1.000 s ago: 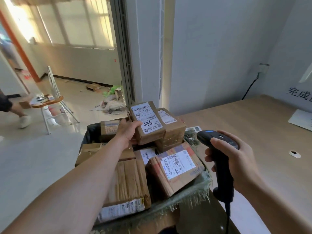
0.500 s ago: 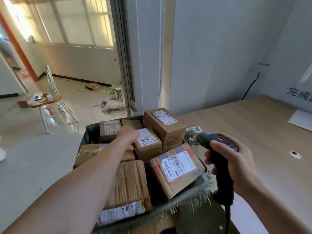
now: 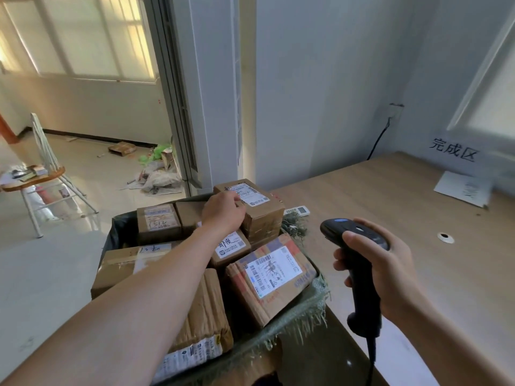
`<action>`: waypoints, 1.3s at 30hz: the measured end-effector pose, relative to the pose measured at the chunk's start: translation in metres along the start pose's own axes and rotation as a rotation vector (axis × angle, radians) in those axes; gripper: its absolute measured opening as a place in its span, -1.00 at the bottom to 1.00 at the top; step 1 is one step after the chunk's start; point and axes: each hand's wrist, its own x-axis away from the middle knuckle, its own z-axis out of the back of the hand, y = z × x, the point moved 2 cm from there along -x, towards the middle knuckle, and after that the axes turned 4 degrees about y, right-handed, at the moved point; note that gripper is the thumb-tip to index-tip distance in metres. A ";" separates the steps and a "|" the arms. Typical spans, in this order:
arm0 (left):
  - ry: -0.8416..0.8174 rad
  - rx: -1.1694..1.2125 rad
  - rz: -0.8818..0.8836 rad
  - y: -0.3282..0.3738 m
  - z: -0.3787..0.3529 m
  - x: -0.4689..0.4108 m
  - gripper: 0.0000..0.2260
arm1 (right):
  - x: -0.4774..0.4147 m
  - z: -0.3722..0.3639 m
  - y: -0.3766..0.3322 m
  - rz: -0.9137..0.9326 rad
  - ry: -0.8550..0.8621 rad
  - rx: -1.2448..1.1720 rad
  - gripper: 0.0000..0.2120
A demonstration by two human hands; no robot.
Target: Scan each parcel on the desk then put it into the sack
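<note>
A green woven sack with a black liner stands at the desk's left end, packed with several brown parcels. My left hand reaches over them and grips the left top corner of the tall parcel at the back. Just below my wrist lies the small parcel with handwriting on its label. A slanted parcel with a large barcode label fills the sack's right side. My right hand holds a black barcode scanner by its handle above the desk's edge, head pointing toward the sack.
The wooden desk carries a white remote-like device, a paper sheet and a cable hole. A chair and floor litter lie beyond the sack to the left.
My left hand lowered the handwritten parcel into the sack, let it go and moved back onto the tall parcel. The scanner hand stayed almost still. A person at far left walked out of view.
</note>
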 end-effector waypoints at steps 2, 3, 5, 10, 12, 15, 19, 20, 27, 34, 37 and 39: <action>-0.034 -0.004 -0.115 0.028 -0.013 0.006 -0.67 | 0.005 0.016 -0.003 0.009 0.037 0.008 -0.61; -0.049 -0.004 -0.175 0.042 -0.020 0.011 -0.67 | 0.008 0.026 -0.006 0.015 0.059 0.010 -0.58; -0.086 0.002 -0.294 0.073 -0.036 0.021 -0.67 | 0.016 0.050 -0.013 0.033 0.111 0.019 -0.49; -0.151 -0.035 -0.548 0.157 -0.074 0.065 -0.65 | 0.050 0.129 -0.030 0.066 0.270 0.029 -0.52; -0.187 -0.039 -0.643 0.196 -0.090 0.093 -0.65 | 0.074 0.167 -0.037 0.084 0.344 0.028 -0.56; -0.233 -0.011 -0.774 0.255 -0.111 0.147 -0.66 | 0.117 0.227 -0.045 0.105 0.471 0.024 -0.50; -0.284 0.024 -0.931 0.330 -0.129 0.239 -0.65 | 0.192 0.305 -0.059 0.131 0.651 0.005 -0.45; -0.293 0.039 -0.970 0.348 -0.132 0.264 -0.65 | 0.212 0.324 -0.063 0.138 0.691 0.003 -0.45; -0.370 0.131 -1.164 0.457 -0.144 0.441 -0.63 | 0.352 0.443 -0.090 0.192 0.933 0.001 -0.54; -0.466 0.178 -1.359 0.534 -0.158 0.588 -0.58 | 0.464 0.532 -0.100 0.247 1.167 0.004 -0.77; -0.510 0.197 -1.447 0.561 -0.167 0.639 -0.57 | 0.502 0.557 -0.100 0.250 1.272 -0.011 -0.71; -0.549 0.222 -1.494 0.579 -0.176 0.671 -0.57 | 0.522 0.572 -0.098 0.261 1.323 -0.003 -0.79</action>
